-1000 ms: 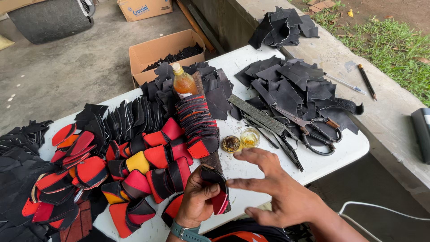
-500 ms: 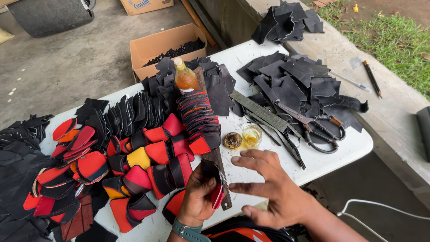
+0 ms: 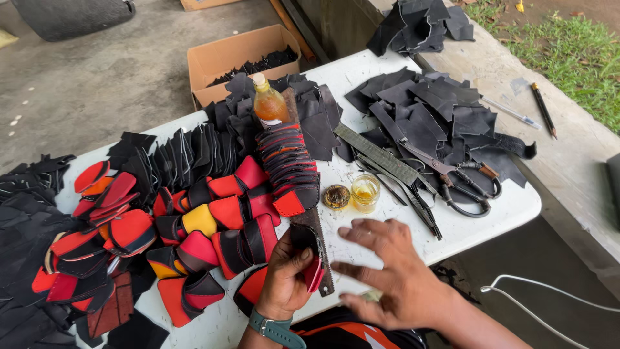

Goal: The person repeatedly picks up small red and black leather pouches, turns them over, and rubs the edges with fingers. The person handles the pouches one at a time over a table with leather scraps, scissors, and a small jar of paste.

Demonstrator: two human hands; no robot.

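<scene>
**Two hands at a table of cut leather pieces**

Nearest us, we see the left hand (image 3: 287, 274), a teal watch (image 3: 276, 328) on its wrist, fingers curled and thumb pressed onto a small stack of red-and-black pieces (image 3: 311, 255) at the table's near edge. The stack rests against a long dark strip (image 3: 316, 239) that runs up the white table (image 3: 510, 207). The right hand (image 3: 391, 274) hovers flat just right of it, fingers spread, gripping nothing.

Just beyond the hands we count two small vessels side by side: one round brass-coloured tin (image 3: 336, 196) and one small glass of yellow liquid (image 3: 365, 191). Left of them lies a row of overlapped red-edged pieces (image 3: 289, 169) along the strip, and further left a spread of red, black and yellow shaped pieces (image 3: 187, 239); too many overlap for a sure count, perhaps two dozen.

Mid-table we see one amber bottle (image 3: 268, 103), upright at the top of the row. Right of it lie one pair of scissors (image 3: 455, 178) and a bundle of dark flat strips (image 3: 387, 165) on black cut-outs (image 3: 439, 116).

Farthest: one cardboard box (image 3: 232, 58) holding black pieces, one more black heap (image 3: 420, 26) on the concrete ledge (image 3: 568, 161), and one pencil (image 3: 544, 110) there.
</scene>
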